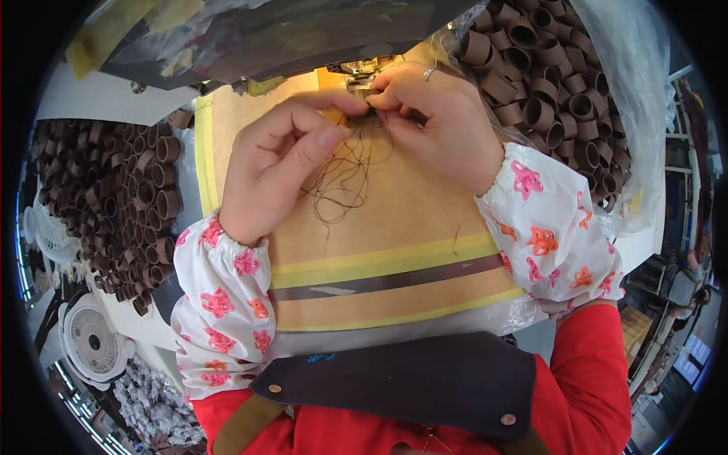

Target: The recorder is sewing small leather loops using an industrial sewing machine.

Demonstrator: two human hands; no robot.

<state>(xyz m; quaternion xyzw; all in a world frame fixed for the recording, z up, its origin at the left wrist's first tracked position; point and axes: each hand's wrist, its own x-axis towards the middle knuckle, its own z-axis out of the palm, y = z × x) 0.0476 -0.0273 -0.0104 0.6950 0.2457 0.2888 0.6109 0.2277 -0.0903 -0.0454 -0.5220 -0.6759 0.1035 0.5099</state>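
At the sewing machine's metal presser foot (362,77), my right hand (444,129) has its fingertips closed on a small dark piece (362,114), partly hidden by the fingers. My left hand (280,155) is beside it, fingers bent and thumb near the fingertips; what they grip, if anything, is too small to make out. A tangle of fine dark thread (341,189) hangs below both hands over the tan board (394,212), which has yellow tape strips (383,252) along its lower part.
Heaps of brown rings lie at left (114,197) and right (546,98), the right one beside clear plastic (637,129). The grey machine body (250,38) crosses the top. A white fan (95,341) and crinkled plastic bags (152,398) are lower left. A person (694,265) is far right.
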